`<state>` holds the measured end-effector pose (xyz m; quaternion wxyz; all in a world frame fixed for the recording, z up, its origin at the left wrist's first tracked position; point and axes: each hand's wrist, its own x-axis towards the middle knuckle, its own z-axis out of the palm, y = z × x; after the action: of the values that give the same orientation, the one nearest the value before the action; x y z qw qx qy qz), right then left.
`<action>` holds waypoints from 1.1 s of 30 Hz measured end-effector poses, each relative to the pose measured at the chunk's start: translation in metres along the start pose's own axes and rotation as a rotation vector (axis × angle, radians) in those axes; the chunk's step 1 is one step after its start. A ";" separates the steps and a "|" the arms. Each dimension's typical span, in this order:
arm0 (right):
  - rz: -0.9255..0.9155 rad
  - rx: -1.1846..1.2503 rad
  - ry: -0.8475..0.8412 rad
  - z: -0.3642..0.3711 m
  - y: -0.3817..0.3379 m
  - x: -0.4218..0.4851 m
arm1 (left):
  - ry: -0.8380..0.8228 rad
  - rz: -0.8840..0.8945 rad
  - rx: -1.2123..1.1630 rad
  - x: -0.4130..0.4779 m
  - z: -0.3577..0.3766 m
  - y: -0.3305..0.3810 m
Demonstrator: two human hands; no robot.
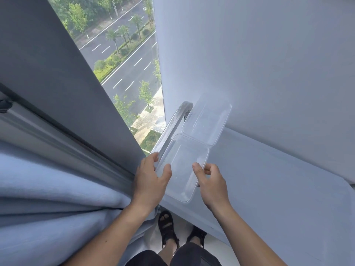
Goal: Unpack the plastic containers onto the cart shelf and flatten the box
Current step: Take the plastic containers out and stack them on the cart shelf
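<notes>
Left hand (151,179) grips near container (182,169) by left wall. Right hand (211,183) pinches right rim. Two-sided hold, likely to line it up on cart shelf (269,179), end-on against far container (207,121), beside handle (172,123). Shelf contact unclear: clear plastic. No writing readable. Box unseen.

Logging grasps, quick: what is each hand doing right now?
Left hand: grips the near container by its left side.
Right hand: pinches the same container's right rim.
</notes>
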<state>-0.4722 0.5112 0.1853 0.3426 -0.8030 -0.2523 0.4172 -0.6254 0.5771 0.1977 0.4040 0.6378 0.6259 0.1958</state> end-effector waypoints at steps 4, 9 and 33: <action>-0.010 -0.044 0.073 -0.002 0.005 -0.006 | 0.071 0.275 0.232 -0.005 0.000 0.004; 0.122 0.095 -0.046 0.007 0.005 -0.011 | 0.018 0.442 0.482 -0.006 0.006 0.001; -0.221 -0.203 -0.061 -0.069 -0.001 -0.017 | 0.093 0.451 0.558 -0.042 0.022 0.062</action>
<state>-0.4231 0.4767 0.2228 0.2959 -0.7877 -0.3905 0.3735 -0.5753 0.5374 0.2426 0.1321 0.8358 0.5167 0.1306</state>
